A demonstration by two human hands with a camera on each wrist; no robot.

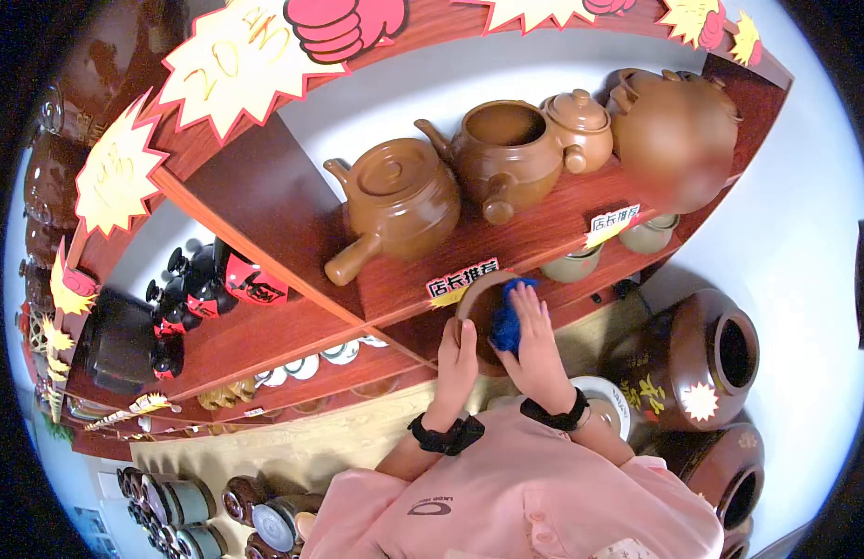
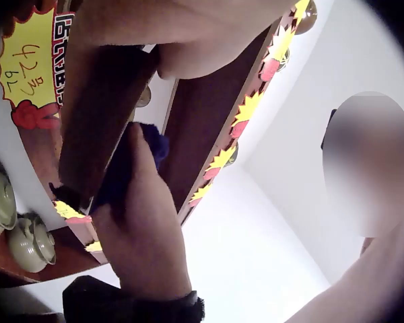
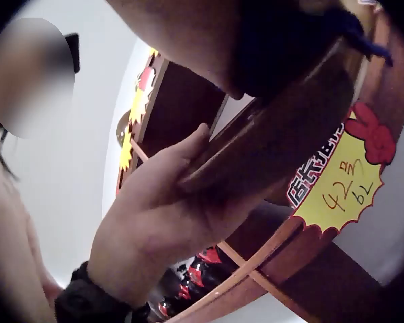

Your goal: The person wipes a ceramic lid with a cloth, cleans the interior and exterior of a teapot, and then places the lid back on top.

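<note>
Clay pot (image 1: 476,307) sits gripped in left hand (image 1: 456,359) fingers, right hand (image 1: 536,354) fingers holding blue cloth (image 1: 508,315) inside it.

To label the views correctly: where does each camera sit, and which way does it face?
Head: on the head, looking down at the shelf; left hand, right hand and sleeves show.
Left wrist: on that wrist, looking up at the right hand's cloth on the bowl; left hand above.
Right wrist: on that wrist, looking at the left hand's fingers gripping the bowl; right hand above.
All share the bowl.
</note>
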